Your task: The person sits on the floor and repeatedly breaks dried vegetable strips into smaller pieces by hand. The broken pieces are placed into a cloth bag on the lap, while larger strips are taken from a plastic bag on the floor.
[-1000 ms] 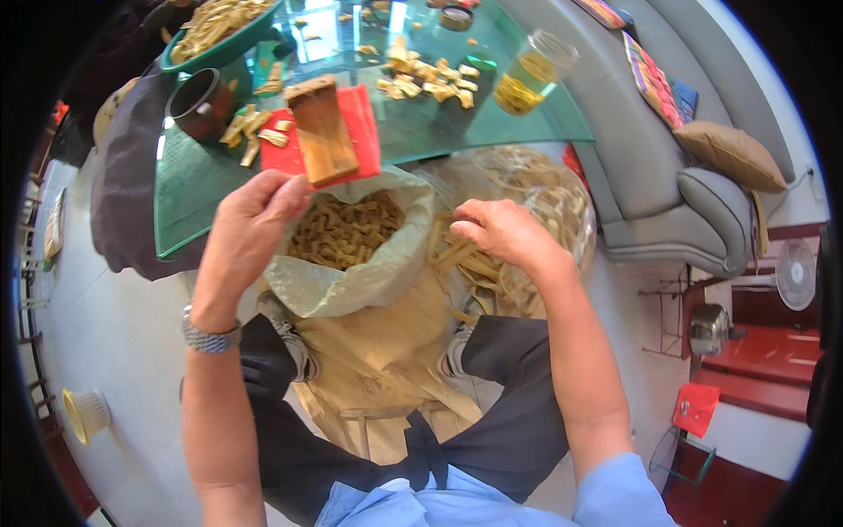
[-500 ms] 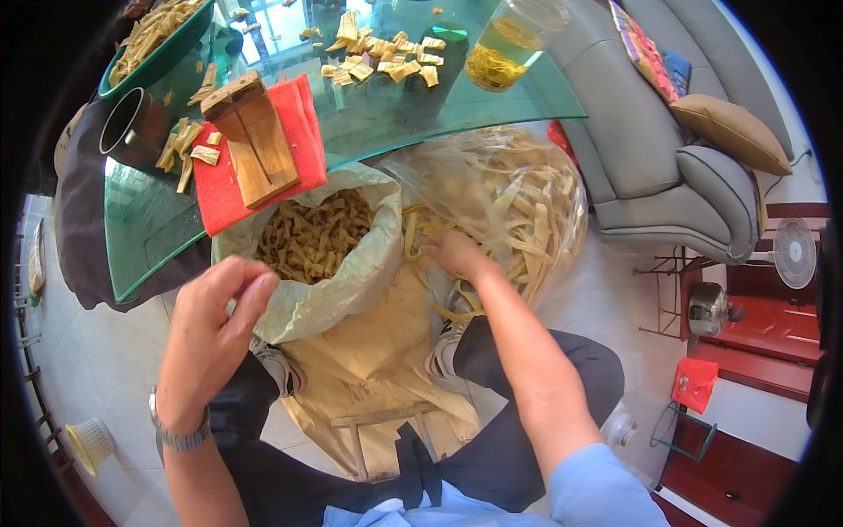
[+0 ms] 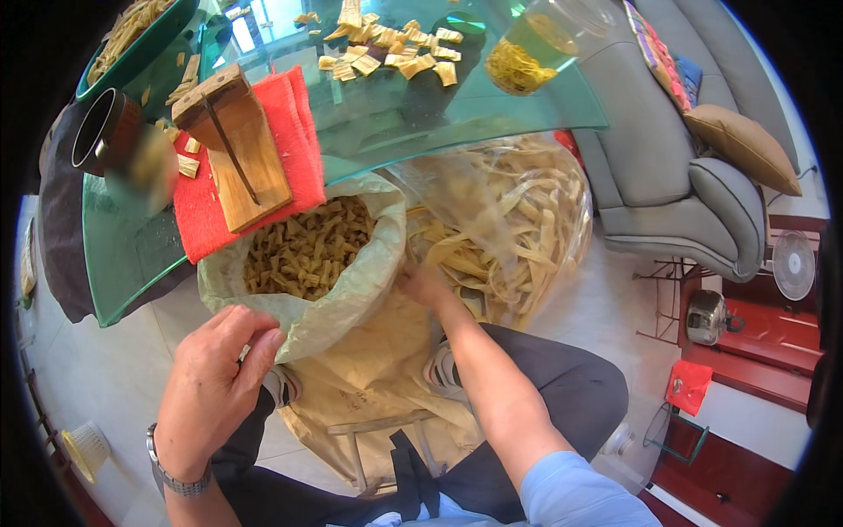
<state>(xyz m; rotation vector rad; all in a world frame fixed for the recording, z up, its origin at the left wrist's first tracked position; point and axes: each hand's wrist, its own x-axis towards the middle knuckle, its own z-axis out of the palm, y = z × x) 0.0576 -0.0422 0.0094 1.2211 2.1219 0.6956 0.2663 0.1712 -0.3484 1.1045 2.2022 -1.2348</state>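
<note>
My left hand (image 3: 219, 373), a watch on its wrist, hovers in front of the open sack with thumb and fingers pinched together; whatever sits between them is too small to make out. Short dried pieces (image 3: 312, 246) fill the pale-lined sack (image 3: 338, 321). My right hand (image 3: 423, 285) is between this sack and a clear plastic bag (image 3: 575, 198) of long pale dried strips (image 3: 531, 237); its fingers are blurred and partly hidden. Above the sack, a wooden block with a thin metal blade (image 3: 250, 171) rests on a red cloth (image 3: 303, 119).
A glass table (image 3: 386, 145) carries cut pieces (image 3: 408, 61), a green basin (image 3: 189, 18) of strips, a dark metal cup (image 3: 105, 132) and a clear jar (image 3: 531, 53) with yellowish contents. A grey sofa (image 3: 637, 140) stands right. Brown sheeting (image 3: 351, 378) lies between my feet.
My right hand has moved left from the strips to the sack's side. My left hand has dropped slightly, still pinched. The view has shifted a little.
</note>
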